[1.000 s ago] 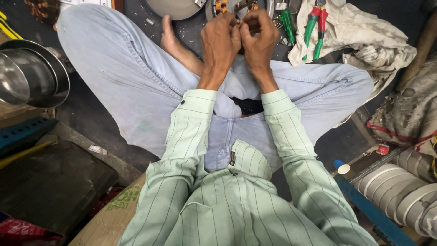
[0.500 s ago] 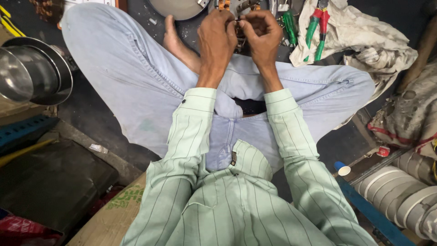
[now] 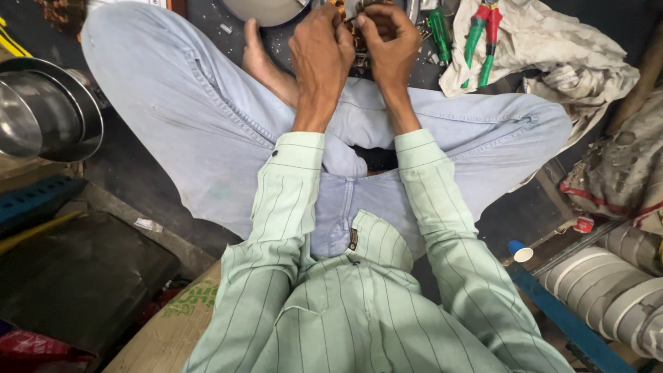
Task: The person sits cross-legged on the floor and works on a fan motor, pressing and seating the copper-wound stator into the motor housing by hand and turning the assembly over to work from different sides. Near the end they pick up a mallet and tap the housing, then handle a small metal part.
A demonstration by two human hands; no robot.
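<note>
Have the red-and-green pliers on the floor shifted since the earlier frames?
No. The red-and-green pliers lie at the same edge of the white cloth; only the camera view shifts slightly.

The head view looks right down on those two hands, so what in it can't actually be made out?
- The small metal part between the left hand and right hand: mostly covered by the fingers and cut by the top edge.
- The red and green pliers: jaws cut off by the top edge.
- The steel pot: partly past the left edge.
</note>
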